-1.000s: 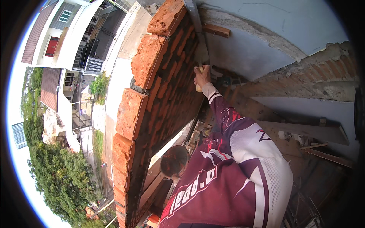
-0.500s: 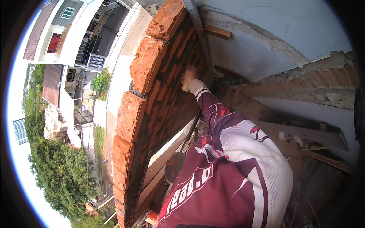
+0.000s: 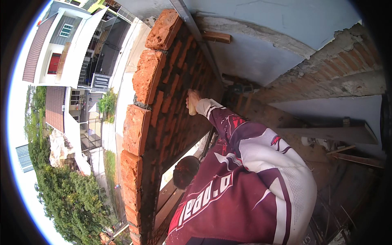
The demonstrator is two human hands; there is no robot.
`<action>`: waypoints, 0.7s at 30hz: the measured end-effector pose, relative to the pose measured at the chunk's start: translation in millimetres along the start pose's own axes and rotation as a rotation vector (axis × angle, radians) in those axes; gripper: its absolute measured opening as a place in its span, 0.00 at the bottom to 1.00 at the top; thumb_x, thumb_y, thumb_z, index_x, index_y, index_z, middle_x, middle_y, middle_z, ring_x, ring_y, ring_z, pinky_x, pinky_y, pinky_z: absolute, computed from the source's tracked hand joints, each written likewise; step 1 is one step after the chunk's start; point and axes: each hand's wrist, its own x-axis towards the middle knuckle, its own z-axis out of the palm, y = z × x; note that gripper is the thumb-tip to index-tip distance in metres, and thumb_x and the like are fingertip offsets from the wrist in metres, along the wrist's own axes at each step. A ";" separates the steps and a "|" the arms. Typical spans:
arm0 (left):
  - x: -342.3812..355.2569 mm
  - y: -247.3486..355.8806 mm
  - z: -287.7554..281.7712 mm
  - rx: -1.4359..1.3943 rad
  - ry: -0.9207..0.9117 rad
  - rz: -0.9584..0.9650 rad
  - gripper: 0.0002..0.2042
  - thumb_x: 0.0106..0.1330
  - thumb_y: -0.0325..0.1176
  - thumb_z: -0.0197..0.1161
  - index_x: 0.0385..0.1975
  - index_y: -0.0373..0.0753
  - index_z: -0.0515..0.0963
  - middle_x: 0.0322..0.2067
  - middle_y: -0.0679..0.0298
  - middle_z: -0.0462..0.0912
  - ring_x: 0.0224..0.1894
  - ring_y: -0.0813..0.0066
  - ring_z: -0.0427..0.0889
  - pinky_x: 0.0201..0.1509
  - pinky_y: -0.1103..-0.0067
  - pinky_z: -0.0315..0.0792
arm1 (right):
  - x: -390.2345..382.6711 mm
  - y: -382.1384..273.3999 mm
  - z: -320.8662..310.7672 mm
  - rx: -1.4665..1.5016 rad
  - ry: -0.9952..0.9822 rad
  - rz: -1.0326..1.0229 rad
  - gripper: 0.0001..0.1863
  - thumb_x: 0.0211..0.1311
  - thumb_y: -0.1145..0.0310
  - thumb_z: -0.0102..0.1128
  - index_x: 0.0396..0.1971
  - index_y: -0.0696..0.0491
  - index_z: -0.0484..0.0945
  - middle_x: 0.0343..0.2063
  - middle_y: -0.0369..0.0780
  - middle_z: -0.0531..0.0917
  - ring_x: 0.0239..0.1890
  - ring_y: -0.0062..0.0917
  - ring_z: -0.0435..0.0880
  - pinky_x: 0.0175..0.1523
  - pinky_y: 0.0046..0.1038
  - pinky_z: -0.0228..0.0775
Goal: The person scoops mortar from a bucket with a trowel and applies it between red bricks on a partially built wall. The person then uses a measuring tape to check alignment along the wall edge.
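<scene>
My right hand (image 3: 193, 101) is closed around the pale wooden handle (image 3: 192, 109) of a tool. The rest of the tool is hidden, so I cannot tell its kind. The hand is against or very near the face of a brick wall (image 3: 173, 87), whose red bricks are set in dark, uneven mortar. Rough orange bricks (image 3: 136, 126) form the wall's near edge, and a thin string runs along them. My arm, in a maroon and white sleeve (image 3: 261, 151), reaches across from the lower right. My left hand is out of view.
A dark round bucket (image 3: 185, 171) stands beside the wall, below my arm. A straight upright bar (image 3: 192, 28) borders the brickwork. A wooden block (image 3: 216, 37) juts from the plastered wall (image 3: 261, 53). At the right lies a plank (image 3: 335, 134). Houses and trees (image 3: 69, 196) show outside.
The view has shifted, so the wall's brick edge sits lower and further left. My right hand, still gripping the handle, appears slightly lower against the brick face.
</scene>
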 end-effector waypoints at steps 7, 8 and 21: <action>-4.6 -3.7 -5.4 -0.030 0.017 -0.007 0.14 0.51 0.37 0.67 0.30 0.32 0.81 0.28 0.54 0.82 0.24 0.62 0.80 0.29 0.68 0.74 | 36.8 -43.0 -19.6 0.075 0.155 -0.171 0.17 0.70 0.53 0.45 0.41 0.53 0.66 0.21 0.39 0.72 0.17 0.27 0.74 0.20 0.33 0.72; -5.9 -4.2 -6.9 -0.031 0.020 -0.009 0.14 0.51 0.37 0.67 0.30 0.32 0.81 0.28 0.54 0.82 0.24 0.62 0.80 0.29 0.68 0.74 | 49.1 -51.4 -12.3 0.100 0.107 -0.141 0.17 0.70 0.53 0.45 0.40 0.54 0.66 0.21 0.39 0.73 0.17 0.27 0.74 0.21 0.33 0.72; -12.1 -1.7 -1.8 -0.012 0.023 -0.002 0.15 0.49 0.37 0.68 0.31 0.31 0.81 0.29 0.53 0.83 0.25 0.60 0.81 0.31 0.67 0.75 | 19.8 -68.6 -47.0 -0.076 0.068 -0.131 0.16 0.66 0.55 0.50 0.40 0.53 0.71 0.23 0.39 0.75 0.18 0.27 0.76 0.21 0.34 0.73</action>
